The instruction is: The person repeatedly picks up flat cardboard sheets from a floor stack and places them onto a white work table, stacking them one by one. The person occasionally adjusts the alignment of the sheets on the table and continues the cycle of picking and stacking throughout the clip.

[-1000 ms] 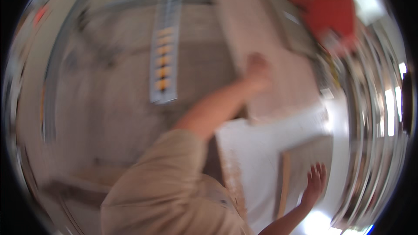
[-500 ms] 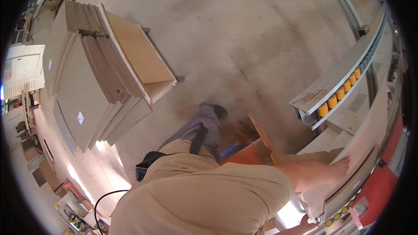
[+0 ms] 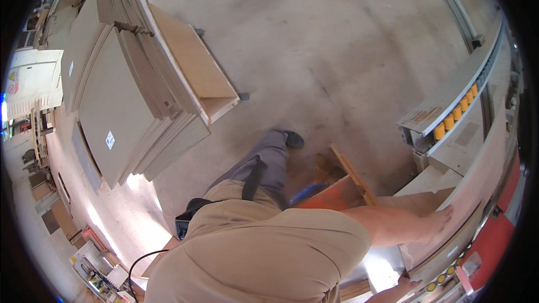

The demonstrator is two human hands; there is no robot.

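Observation:
My left hand (image 3: 439, 223) reaches out to the right and lies on the face of a large pale board (image 3: 477, 177), its fingers short in the view but looking laid along the surface. Farther down, at the lower edge, my right hand (image 3: 403, 288) is by the near corner of the same board. Its fingers are blurred and partly out of sight, so I cannot tell their grip. Below the board, yellow-ended rollers (image 3: 441, 278) line up beside a red machine part (image 3: 494, 241).
A stack of grey-brown panels (image 3: 120, 95) leans on a wooden cart (image 3: 191, 50) at the left. A conveyor rail with yellow rollers (image 3: 449, 120) stands at the right. Near my leg are an orange bin (image 3: 331, 195) and a wooden strip (image 3: 356, 177). Concrete floor (image 3: 314, 39) lies ahead.
The cart, panels and conveyor rail have shifted right in the view. My left hand stays on the board; my right hand sits slightly farther right, near the board's corner.

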